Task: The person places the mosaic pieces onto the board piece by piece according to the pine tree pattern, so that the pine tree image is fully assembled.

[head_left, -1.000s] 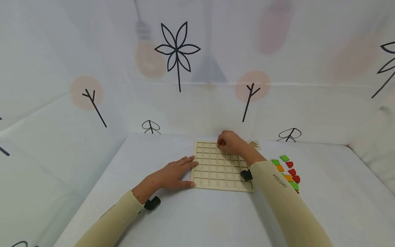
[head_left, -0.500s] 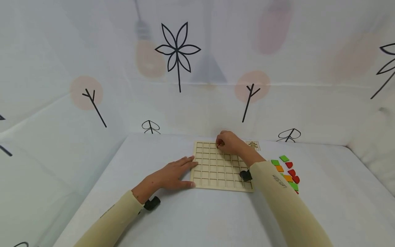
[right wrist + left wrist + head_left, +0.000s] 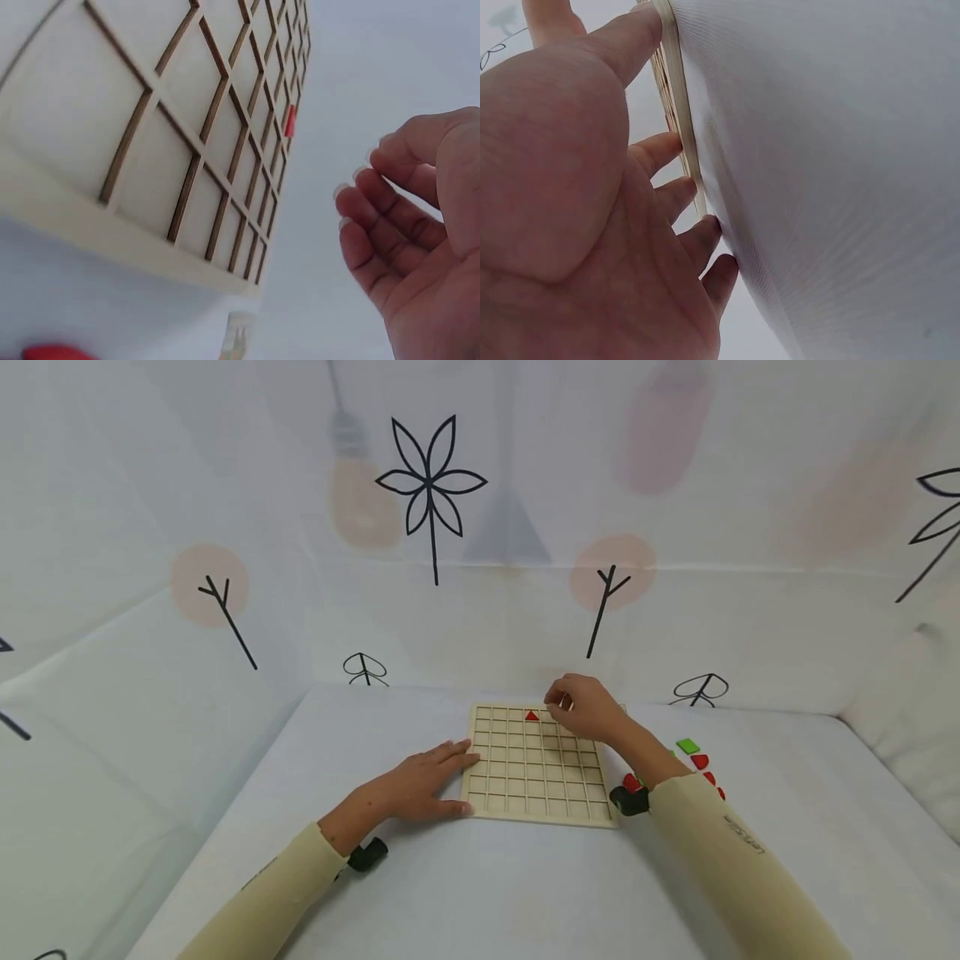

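Observation:
A pale wooden board (image 3: 527, 760) divided into a square grid lies flat on the white table. One red triangle piece (image 3: 532, 716) sits in a cell of its far row and shows as a small red spot in the right wrist view. My left hand (image 3: 423, 785) rests at the board's left edge, fingers spread, with fingertips and thumb on the rim. Just right of the triangle, my right hand (image 3: 585, 703) is over the far part of the board. Its fingers (image 3: 375, 202) are loosely bent with nothing between them in the right wrist view.
Right of the board lie loose flat pieces, among them a green one (image 3: 687, 746) and a red one (image 3: 700, 762), partly hidden by the right forearm. A printed card (image 3: 236, 336) lies beyond the board's corner. White cloth with plant drawings (image 3: 431, 485) hangs behind the table.
My right hand has let go of the red triangle, which now shows in the far row, and has moved off to the right. The left hand stays in place.

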Available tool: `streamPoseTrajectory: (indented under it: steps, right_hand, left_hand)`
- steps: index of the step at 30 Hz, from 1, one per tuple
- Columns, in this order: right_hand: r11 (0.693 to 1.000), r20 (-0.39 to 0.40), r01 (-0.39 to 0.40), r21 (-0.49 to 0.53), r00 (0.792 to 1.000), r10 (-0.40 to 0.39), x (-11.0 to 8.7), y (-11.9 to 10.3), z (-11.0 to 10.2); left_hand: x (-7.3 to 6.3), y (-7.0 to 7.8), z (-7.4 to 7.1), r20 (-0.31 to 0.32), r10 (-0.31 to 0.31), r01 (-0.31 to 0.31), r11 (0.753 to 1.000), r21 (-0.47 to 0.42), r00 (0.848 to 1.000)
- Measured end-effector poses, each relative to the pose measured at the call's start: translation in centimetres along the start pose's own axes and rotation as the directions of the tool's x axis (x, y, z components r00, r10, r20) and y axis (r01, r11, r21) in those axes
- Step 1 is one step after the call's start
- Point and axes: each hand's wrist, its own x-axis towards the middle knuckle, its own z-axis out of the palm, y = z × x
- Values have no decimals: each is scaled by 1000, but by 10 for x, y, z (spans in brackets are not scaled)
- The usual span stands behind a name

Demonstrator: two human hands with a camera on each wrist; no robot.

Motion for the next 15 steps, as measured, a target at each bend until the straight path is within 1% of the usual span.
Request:
streamPoseTrajectory:
  steps: [4, 8, 11, 15]
  right_hand:
    - [998, -19, -65, 20, 998, 65, -15, 1, -11]
    - [991, -20, -128, 23, 991, 129, -31, 2, -18]
    - [989, -25, -146, 29, 989, 147, -43, 2, -24]
    - [989, -39, -144, 27, 989, 145, -59, 1, -31]
  left_hand:
    - [1, -2, 2, 1, -8, 8, 1000, 7, 1000]
    - [2, -2, 3, 3, -8, 8, 1000, 7, 1000]
    - [1, -2, 3, 9, -11, 11, 1000, 4, 1000]
    - [0, -1, 3, 12, -17, 17, 1000, 0, 1000]
